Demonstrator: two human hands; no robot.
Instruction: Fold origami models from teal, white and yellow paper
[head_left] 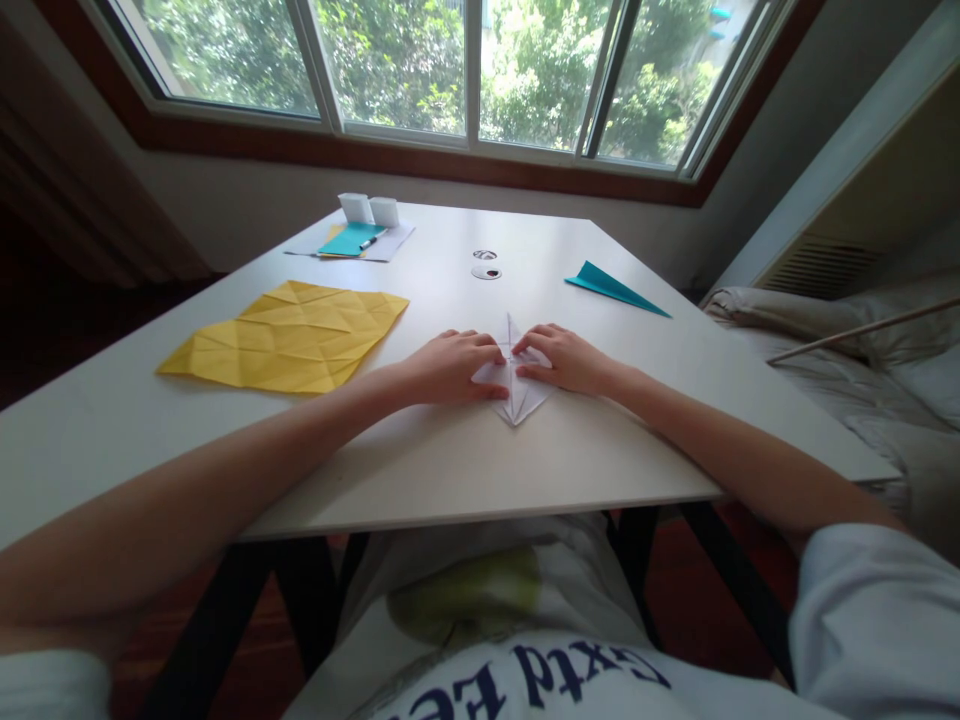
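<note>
A folded sheet of white paper (515, 408), shaped like a kite with a long centre crease, lies on the white table near its front edge. My left hand (456, 366) grips its left side, thumb low and curled fingers higher up. From the opposite side my right hand (564, 358) pinches the right flap between thumb and fingers. The paper's narrow tip points away from me, and both side corners are partly hidden by my fingers.
To the left lies a creased yellow sheet (289, 340). A folded teal paper (616, 290) rests at the right. Farther back are teal paper (351, 240), a black-and-white pen (372, 240), white sheets (401, 238) and two small white blocks (355, 208). Round fittings (487, 272) sit mid-table.
</note>
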